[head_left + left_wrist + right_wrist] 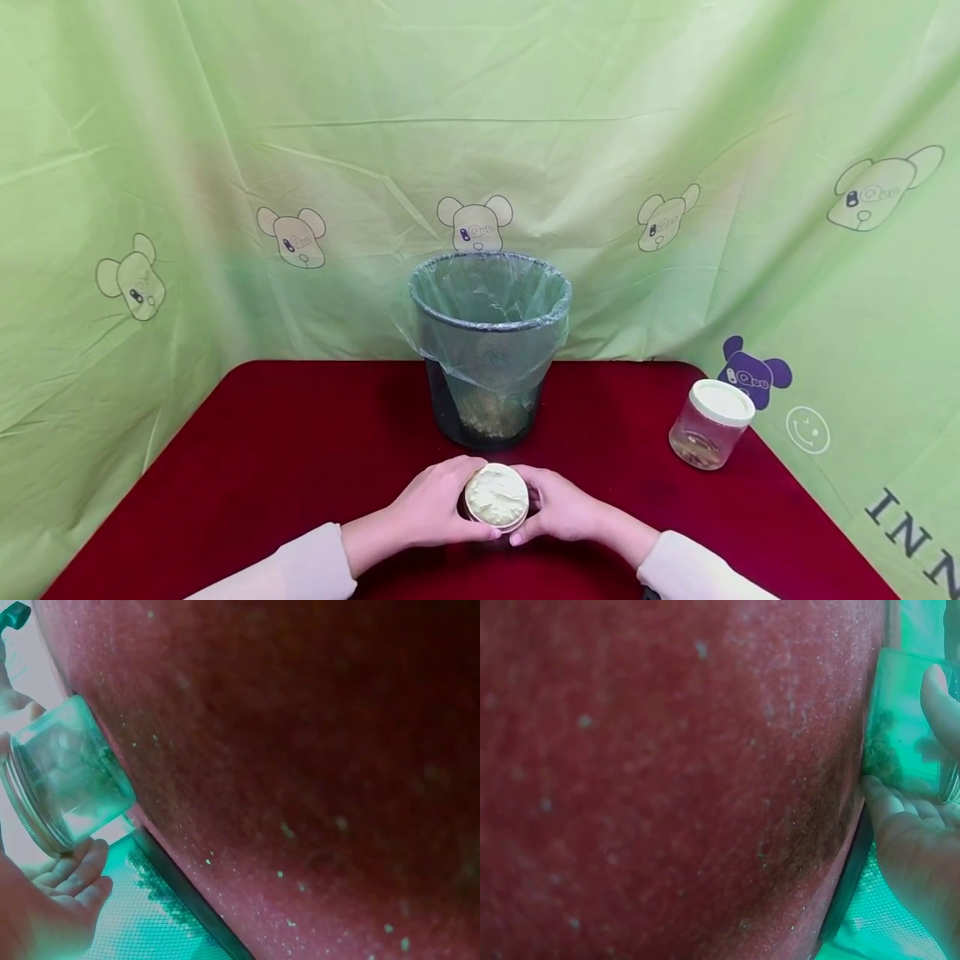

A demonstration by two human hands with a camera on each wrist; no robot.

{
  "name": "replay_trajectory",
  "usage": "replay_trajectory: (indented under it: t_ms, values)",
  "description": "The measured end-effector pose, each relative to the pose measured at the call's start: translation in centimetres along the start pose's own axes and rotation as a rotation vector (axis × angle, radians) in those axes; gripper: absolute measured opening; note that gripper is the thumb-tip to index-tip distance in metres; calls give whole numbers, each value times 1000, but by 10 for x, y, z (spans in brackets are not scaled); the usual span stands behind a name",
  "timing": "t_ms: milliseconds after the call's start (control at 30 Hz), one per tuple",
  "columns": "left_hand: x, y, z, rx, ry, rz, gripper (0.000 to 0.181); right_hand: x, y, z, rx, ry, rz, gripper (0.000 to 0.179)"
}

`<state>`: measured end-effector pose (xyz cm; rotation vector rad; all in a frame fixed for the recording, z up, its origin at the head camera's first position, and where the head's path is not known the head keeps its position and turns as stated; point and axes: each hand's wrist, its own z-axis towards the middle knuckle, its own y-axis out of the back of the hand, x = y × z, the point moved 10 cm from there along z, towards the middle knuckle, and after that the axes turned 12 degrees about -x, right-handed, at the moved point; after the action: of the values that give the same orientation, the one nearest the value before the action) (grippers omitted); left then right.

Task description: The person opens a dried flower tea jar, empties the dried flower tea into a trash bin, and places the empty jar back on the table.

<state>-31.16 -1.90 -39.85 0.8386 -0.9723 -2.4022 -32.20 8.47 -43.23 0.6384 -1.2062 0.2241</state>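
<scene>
In the head view, a small round jar (497, 497) stands upright between my hands at the front middle. Its top shows a pale, lumpy surface. My left hand (435, 508) grips its left side, thumb in front and fingers behind. From the right, my right hand (564, 505) holds it likewise, thumb at the near side. The left wrist view shows the clear wall of the jar (79, 772) with a ridged rim and dark bits inside, close over the red cloth. Those bits also show through the jar (900, 739) in the right wrist view, beside my right thumb.
Behind my hands stands a mesh waste bin (442, 400) lined with a clear bag (495, 354). At the right edge of the red table (300, 450) sits a second clear jar (705, 433) with a white lid and brownish bits. A green curtain (375, 150) surrounds the table.
</scene>
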Motion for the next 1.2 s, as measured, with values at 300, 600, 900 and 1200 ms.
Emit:
replay_trajectory:
  t_ms: [300, 600, 900, 1200]
  values:
    - [-2, 2, -2, -52, 55, 24, 56, 1, 1, -1, -26, 5, -20, 72]
    - [-1, 0, -1, -10, 97, 48, 65, -1, -1, -1, 12, -23, 25, 71]
    - [10, -3, 2, 109, 144, -89, 72, -4, -2, 0, 20, -34, 21, 72]
    - [27, -15, 3, 237, 178, -429, 71, -6, 0, 1, 21, -17, 0, 71]
